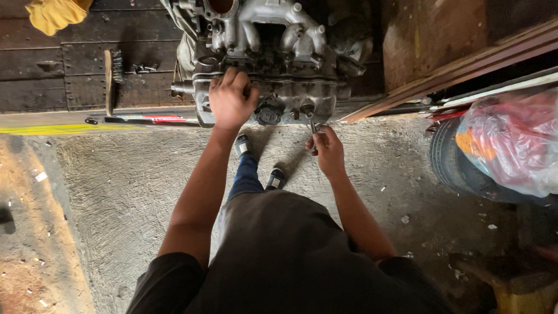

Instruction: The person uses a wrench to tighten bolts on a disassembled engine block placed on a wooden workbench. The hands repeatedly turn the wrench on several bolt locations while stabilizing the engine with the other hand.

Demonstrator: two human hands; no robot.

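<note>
A grimy engine block (273, 64) sits on a dark wooden platform (87, 64) at the far edge of the concrete floor (133, 174). The left hand (231, 100) presses flat against its near face, fingers curled over the edge, gripping nothing else. Just right, the right hand (327, 150) is closed around a small metal tool (313, 127) at the block's near edge.

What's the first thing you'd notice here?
A big grimy metal engine sits at the top centre. The left hand rests on its front edge, while the right hand holds a small metal tool against it. A tyre lies at the right.
</note>
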